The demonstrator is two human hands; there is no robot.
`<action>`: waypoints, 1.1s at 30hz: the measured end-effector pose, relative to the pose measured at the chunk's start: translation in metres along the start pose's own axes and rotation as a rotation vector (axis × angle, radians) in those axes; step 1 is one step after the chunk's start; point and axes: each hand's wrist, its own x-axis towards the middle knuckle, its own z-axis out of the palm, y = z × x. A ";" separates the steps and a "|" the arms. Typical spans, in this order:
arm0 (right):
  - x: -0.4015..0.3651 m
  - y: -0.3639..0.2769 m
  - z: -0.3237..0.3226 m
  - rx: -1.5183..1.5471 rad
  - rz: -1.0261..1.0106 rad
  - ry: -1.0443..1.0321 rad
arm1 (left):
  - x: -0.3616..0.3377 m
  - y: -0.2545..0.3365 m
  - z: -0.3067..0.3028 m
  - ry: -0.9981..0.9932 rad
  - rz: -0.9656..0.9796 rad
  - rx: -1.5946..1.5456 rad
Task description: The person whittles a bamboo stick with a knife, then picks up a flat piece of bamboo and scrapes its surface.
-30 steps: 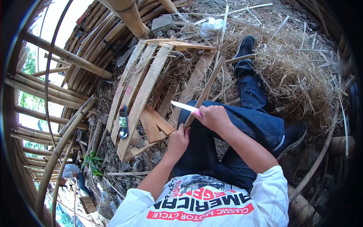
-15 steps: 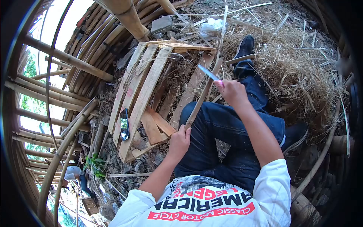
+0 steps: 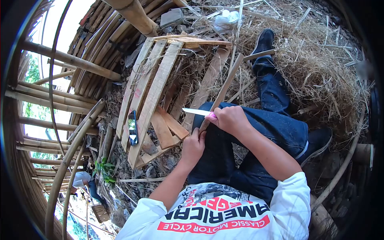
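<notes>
My left hand point(image 3: 193, 145) is closed around the near end of a long bamboo strip point(image 3: 228, 83), which slants up and away past my bent knee. My right hand point(image 3: 233, 120) grips the pink handle of a knife point(image 3: 195, 112). Its pale blade points left and crosses over the strip, a short way above my left fingers. The strip's far end overlaps another thin stick point(image 3: 260, 54) near my outstretched foot.
A wooden slatted crate point(image 3: 160, 88) lies to the left, with a phone point(image 3: 133, 127) on its slats. Dry shavings point(image 3: 320, 80) heap up at the right. Bamboo poles point(image 3: 72, 60) form a frame on the left, and another person point(image 3: 83, 180) is far off behind it.
My right hand has drawn the knife down along the strip toward my left hand, and its blade has turned to point more to the left. My left hand keeps its grip.
</notes>
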 end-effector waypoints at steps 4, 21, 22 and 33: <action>0.001 0.002 0.001 0.033 -0.016 0.049 | 0.001 -0.002 0.000 0.012 0.000 0.005; 0.000 -0.013 -0.013 0.017 0.080 -0.039 | -0.003 -0.001 0.001 0.006 -0.004 0.004; 0.000 -0.018 -0.008 0.079 0.070 -0.056 | -0.004 -0.001 0.001 0.004 -0.009 0.015; 0.002 0.001 -0.009 0.003 0.078 -0.012 | -0.001 -0.002 0.001 0.030 0.024 -0.007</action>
